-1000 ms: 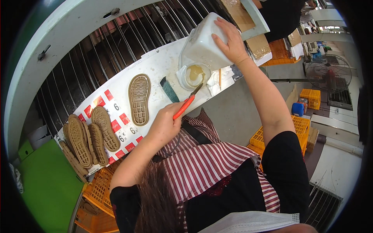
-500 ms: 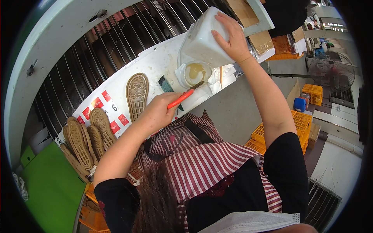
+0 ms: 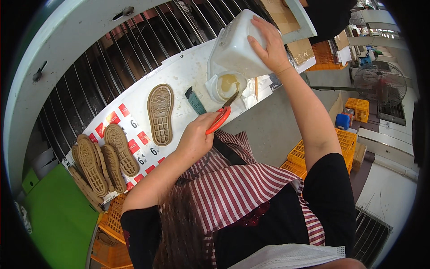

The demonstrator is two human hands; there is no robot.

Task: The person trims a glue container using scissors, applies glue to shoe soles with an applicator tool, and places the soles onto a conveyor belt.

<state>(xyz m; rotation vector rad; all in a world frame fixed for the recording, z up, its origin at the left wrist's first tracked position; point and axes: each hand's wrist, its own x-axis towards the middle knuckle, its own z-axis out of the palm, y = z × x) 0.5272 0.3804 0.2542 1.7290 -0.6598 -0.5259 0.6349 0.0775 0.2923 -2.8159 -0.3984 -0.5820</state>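
My left hand (image 3: 196,138) is closed round the red handles of a pair of scissors (image 3: 218,120). Their dark blades point away from me, tips at the rim of a round pot (image 3: 222,99) with yellowish liquid in it. My right hand (image 3: 271,48) lies spread over a white plastic jug (image 3: 235,47), which leans over the pot's far side. Whether jug and pot are joined, I cannot tell. A brown shoe sole (image 3: 160,114) lies left of the pot, tread up, and a teal strip (image 3: 195,101) sits between them.
Several more brown soles (image 3: 115,154) are stacked at the table's left end. White paper (image 3: 257,93) and a thin wooden stick (image 3: 256,88) lie right of the pot. Metal bars (image 3: 130,56) run behind the white table. Yellow crates (image 3: 345,145) stand on the right.
My left hand has moved right and toward me, drawing the scissors back from the liquid to the pot's rim and uncovering the whole sole. My right hand stays on the jug.
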